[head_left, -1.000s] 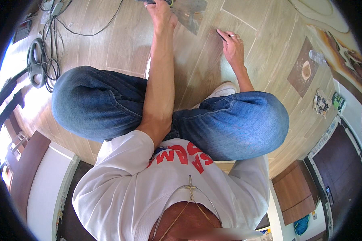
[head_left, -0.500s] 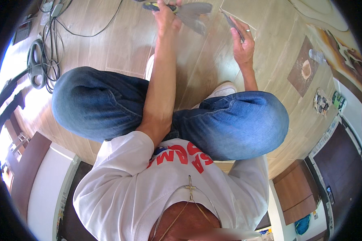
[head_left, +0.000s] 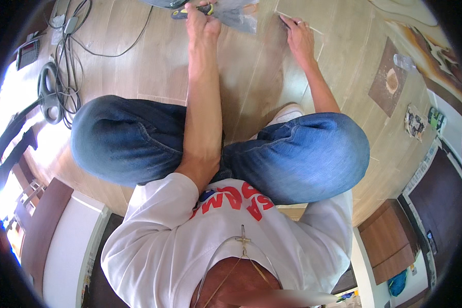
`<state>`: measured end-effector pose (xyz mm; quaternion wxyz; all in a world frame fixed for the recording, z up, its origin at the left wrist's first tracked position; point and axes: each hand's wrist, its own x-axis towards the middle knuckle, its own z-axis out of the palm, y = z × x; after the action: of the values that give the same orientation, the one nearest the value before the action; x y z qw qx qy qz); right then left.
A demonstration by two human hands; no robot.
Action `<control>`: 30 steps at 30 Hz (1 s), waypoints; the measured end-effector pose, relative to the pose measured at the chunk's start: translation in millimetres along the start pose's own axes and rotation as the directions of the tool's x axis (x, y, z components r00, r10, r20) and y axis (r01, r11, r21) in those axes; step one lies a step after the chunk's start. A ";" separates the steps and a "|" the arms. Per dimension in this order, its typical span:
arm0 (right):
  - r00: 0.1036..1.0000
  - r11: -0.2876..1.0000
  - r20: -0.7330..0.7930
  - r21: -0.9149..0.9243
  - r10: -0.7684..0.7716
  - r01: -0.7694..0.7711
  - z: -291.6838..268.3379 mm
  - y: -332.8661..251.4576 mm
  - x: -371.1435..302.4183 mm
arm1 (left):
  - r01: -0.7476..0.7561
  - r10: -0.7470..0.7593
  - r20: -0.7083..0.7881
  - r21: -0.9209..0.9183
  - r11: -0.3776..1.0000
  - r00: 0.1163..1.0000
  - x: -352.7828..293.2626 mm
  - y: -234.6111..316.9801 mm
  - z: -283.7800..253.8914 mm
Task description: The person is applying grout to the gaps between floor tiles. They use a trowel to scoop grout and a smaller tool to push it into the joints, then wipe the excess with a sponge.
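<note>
Gripped in my left hand [head_left: 204, 24] is a wide putty knife with a black-and-yellow handle [head_left: 178, 14] and a broad grey blade [head_left: 236, 18] that points right, above the floor. My right hand [head_left: 300, 42] reaches down to the wood-look floor tiles [head_left: 251, 66], its fingers closed on a small flat grey scraper [head_left: 284, 22]. Most of that scraper is hidden by the fingers. Beside the fingertips runs a pale, whitish joint line [head_left: 313, 27] between tiles. Both of my forearms stretch forward past my bent knees.
Black cables [head_left: 66, 66] lie coiled at the left beside a black tool with a looped handle [head_left: 49, 92]. To the right, a brown board [head_left: 382, 84] bears a heap of beige powder [head_left: 391, 81], next to a clear plastic cup [head_left: 404, 62]. A dark rounded object [head_left: 164, 2] shows at the top edge.
My right hand has moved forward and down, bringing the small scraper to the joint line. The left hand with the putty knife has shifted slightly left.
</note>
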<state>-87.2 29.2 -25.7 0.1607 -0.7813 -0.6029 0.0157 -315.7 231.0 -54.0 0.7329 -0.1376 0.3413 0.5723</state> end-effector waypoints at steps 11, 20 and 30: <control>0.989 0.995 0.146 -0.098 -0.006 0.021 13.1 -13.3 -50.6 | -0.055 0.060 -0.046 0.099 0.994 0.997 -7.9 0.4 -2.5; 0.989 0.997 0.144 -0.051 -0.043 0.050 0.5 -43.3 -92.4 | -0.094 0.083 0.058 0.216 0.972 0.995 10.5 -0.2 -14.3; 0.993 0.845 0.110 0.527 0.044 -0.096 -73.1 -28.1 -46.6 | -0.251 0.228 0.105 0.355 0.901 0.968 -23.2 -1.5 11.5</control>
<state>-110.3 -25.7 43.3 0.3412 -0.7261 -0.5532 0.2243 -313.0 220.1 -30.6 0.6796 0.0617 0.4336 0.5884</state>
